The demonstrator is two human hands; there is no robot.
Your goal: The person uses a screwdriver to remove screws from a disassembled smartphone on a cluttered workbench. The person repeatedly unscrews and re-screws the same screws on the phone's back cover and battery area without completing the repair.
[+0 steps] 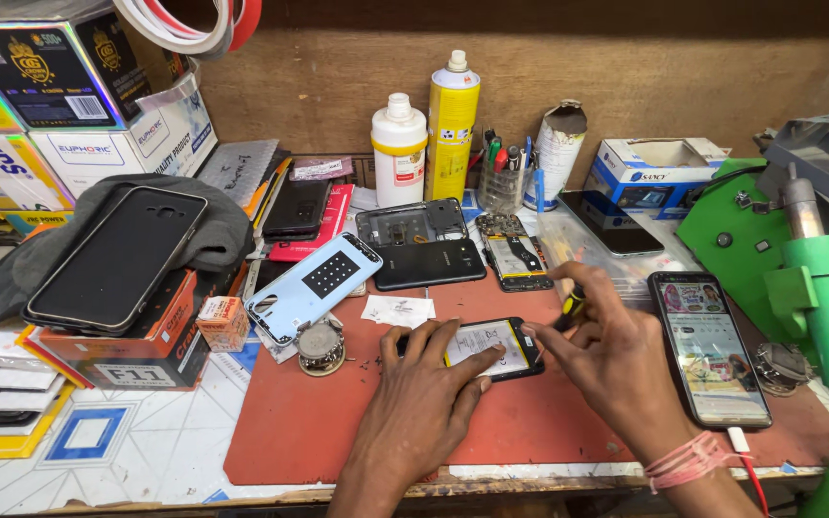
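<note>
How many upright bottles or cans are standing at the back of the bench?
2. A white bottle stands beside a taller yellow spray can, both against the back wall, left of the clear tool cup. Others may be hidden behind the boxes.

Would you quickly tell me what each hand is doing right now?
Left hand: open, fingers pressing down on the opened phone.
Right hand: closed on a screwdriver at the phone's edge.

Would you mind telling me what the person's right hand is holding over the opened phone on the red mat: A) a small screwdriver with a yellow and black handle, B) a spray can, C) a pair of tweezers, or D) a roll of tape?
A: the right hand grips a small screwdriver with a yellow and black handle, its tip at the corner of the opened phone, which the left hand steadies on the red mat.
</note>
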